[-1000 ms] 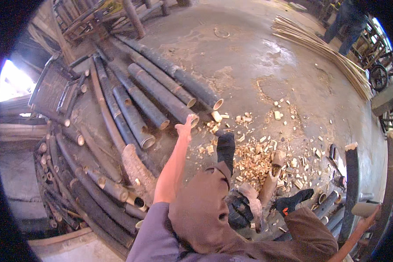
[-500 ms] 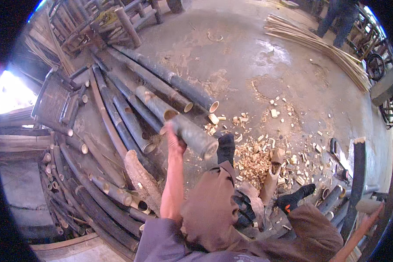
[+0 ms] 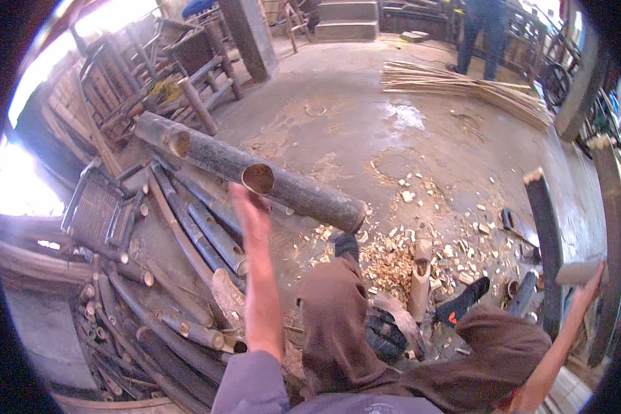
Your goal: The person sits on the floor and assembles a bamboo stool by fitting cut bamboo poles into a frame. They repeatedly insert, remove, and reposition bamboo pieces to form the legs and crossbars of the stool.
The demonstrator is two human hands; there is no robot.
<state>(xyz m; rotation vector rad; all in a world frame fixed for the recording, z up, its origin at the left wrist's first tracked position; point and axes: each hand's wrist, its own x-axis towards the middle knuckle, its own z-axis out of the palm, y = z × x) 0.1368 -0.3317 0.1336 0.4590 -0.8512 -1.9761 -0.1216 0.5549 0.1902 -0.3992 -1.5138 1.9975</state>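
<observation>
A thick dark bamboo pole (image 3: 214, 155) with round holes cut in its upper side is held aloft, slanting from the upper left down toward the middle. My left hand (image 3: 252, 210), smeared by motion, grips it from beneath near the larger hole; its fingers are partly hidden behind the pole. Out at the far right, my right hand (image 3: 592, 279) is closed on a pale, short cylindrical block (image 3: 578, 273), perhaps wood. Between my feet a light-brown bamboo piece (image 3: 419, 283) with a cut opening stands tilted among wood chips (image 3: 383, 259).
Several bamboo poles (image 3: 203, 224) lie on the floor at left, beside a slatted bamboo chair (image 3: 100, 207). Dark upright posts (image 3: 546, 241) stand at right. Thin strips (image 3: 462, 90) lie in a bundle at the back, near a person's legs (image 3: 483, 41).
The view has tilted up, bringing in more of the back of the room. My left hand has lifted and turned the bamboo pole, so its holes now face me. The right hand keeps its block.
</observation>
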